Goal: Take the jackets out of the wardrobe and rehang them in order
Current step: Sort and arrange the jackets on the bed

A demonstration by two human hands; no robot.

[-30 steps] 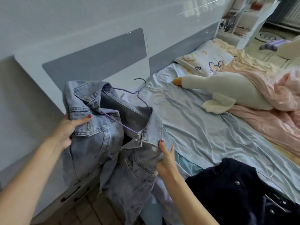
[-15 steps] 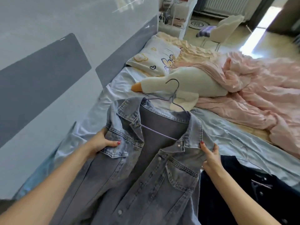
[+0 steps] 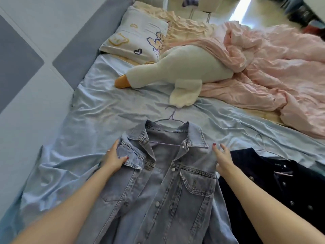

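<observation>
Both hands hold a denim jacket (image 3: 168, 182) flat on the bed's blue sheet (image 3: 98, 110): left hand (image 3: 114, 158) and right hand (image 3: 222, 160) each grip a shoulder. A plush goose (image 3: 184, 69) and pink blanket (image 3: 274, 67) lie behind.

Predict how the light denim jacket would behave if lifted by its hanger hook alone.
The denim jacket is creased and draped, so it would probably hang floppy. The thin wire hanger may flex. The jacket's open front would likely swing apart.

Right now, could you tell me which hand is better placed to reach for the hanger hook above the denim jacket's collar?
Probably the right hand: its fingers look looser on the denim jacket, while the left hand grips the other shoulder. The hanger hook lies about midway between them, so it is a close call.
</observation>
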